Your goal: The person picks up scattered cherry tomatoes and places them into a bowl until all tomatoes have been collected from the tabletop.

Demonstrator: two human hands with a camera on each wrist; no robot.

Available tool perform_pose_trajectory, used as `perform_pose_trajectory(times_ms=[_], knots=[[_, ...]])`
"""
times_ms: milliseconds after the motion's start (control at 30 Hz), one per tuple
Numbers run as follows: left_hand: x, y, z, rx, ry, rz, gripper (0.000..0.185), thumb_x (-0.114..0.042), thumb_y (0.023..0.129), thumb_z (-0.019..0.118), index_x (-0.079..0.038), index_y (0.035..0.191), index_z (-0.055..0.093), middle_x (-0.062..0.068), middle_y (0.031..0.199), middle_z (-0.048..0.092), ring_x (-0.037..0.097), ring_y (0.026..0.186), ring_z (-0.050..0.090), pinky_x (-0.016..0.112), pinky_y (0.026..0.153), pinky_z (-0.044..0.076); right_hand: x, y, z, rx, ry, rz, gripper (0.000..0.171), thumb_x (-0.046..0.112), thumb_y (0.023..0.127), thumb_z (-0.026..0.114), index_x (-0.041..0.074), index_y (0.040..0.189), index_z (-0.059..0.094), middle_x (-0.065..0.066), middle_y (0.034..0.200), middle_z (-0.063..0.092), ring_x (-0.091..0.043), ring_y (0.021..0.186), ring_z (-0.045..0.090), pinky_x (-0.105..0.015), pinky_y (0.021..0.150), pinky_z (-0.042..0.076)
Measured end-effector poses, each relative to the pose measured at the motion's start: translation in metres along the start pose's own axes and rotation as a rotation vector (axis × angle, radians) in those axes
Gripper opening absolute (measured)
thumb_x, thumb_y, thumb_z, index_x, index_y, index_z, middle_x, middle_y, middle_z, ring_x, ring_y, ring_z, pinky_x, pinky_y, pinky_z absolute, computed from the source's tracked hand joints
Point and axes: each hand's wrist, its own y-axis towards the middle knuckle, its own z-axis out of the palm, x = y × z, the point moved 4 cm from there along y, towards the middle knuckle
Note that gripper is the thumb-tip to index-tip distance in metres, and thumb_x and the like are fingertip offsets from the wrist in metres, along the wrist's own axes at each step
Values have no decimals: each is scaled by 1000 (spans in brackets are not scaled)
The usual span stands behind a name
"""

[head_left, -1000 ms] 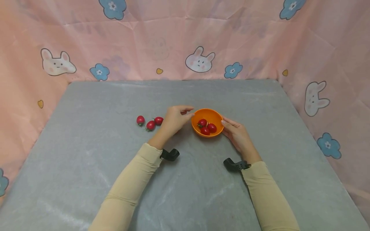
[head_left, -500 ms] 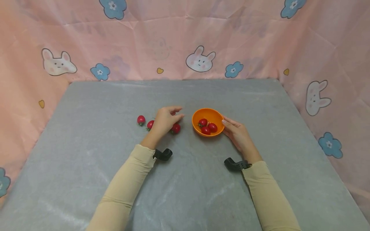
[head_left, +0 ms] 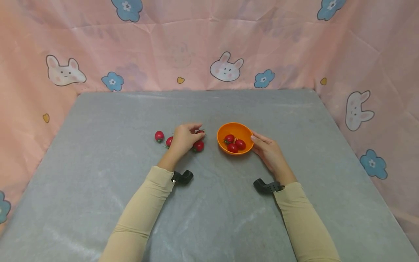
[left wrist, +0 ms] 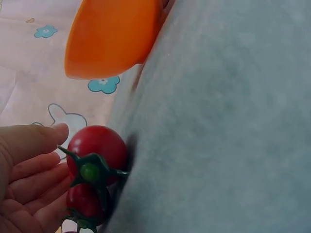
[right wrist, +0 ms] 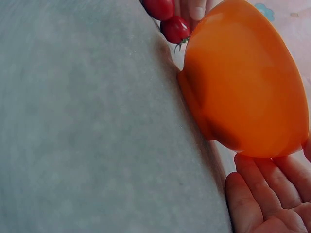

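My left hand reaches down over a cluster of red cherry tomatoes, its thumb and forefinger on either side of one cherry tomato. Close by the thumb lies another cherry tomato, and a third tomato is partly covered by the hand. In the left wrist view a tomato with a green stalk stands in front of the fingers and hides the pinch. My right hand holds an orange bowl, thumb at its rim and fingers against its outer side. Three cherry tomatoes lie inside.
A lone cherry tomato sits at the left end of the cluster. Everything stands on a grey cloth-covered table. Behind and at the sides hangs a pink curtain with rabbits and flowers.
My left hand has moved left from the bowl's rim back to the loose tomatoes, then dipped, its thumb and forefinger closing in on one. The right hand and bowl have stayed put.
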Motion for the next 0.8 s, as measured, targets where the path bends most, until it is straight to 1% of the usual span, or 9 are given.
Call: perform_pose_trajectory(times_ms=[100, 267, 433, 567, 700, 800], knots=[[2, 0, 1, 6, 11, -14, 42, -18, 89, 74, -4, 128, 67, 14, 125, 70, 27, 116, 66, 39, 101, 53, 0, -1, 0, 2, 2, -2, 61, 27, 101, 58, 0, 150, 36, -13, 160, 33, 1, 118, 57, -17, 98, 49], [3, -1, 1, 17, 43, -35, 41, -19, 90, 73, -4, 128, 67, 12, 126, 70, 26, 120, 64, 40, 104, 51, -1, 0, 0, -3, -15, -8, 59, 27, 102, 57, -1, 150, 37, -14, 160, 34, 1, 118, 57, -15, 97, 50], [4, -1, 1, 21, 83, -46, 39, -19, 91, 73, -6, 127, 68, 12, 126, 69, 26, 124, 61, 41, 106, 49, -1, 0, 0, -2, -23, -4, 61, 29, 101, 58, 0, 151, 37, -14, 161, 33, -3, 124, 55, -18, 100, 48], [4, -2, 1, 18, 102, -51, 37, -18, 91, 72, -6, 125, 69, 13, 126, 70, 26, 123, 61, 41, 105, 49, -1, 0, 0, -2, -20, 1, 62, 30, 101, 58, 1, 151, 37, -12, 161, 33, -6, 128, 54, -20, 103, 46], [4, -2, 2, 6, 103, -44, 35, -18, 90, 73, -5, 122, 71, 14, 123, 71, 26, 119, 62, 41, 103, 50, -1, 1, 0, -3, -10, 2, 61, 29, 101, 58, 1, 151, 37, -13, 161, 33, -4, 125, 55, -20, 102, 47], [6, -1, 3, -1, 103, -37, 34, -18, 90, 73, -5, 121, 71, 14, 122, 71, 27, 118, 63, 41, 102, 51, -1, 1, 0, -5, -12, 5, 62, 30, 100, 59, 1, 151, 37, -12, 161, 33, -5, 127, 54, -21, 103, 46]])
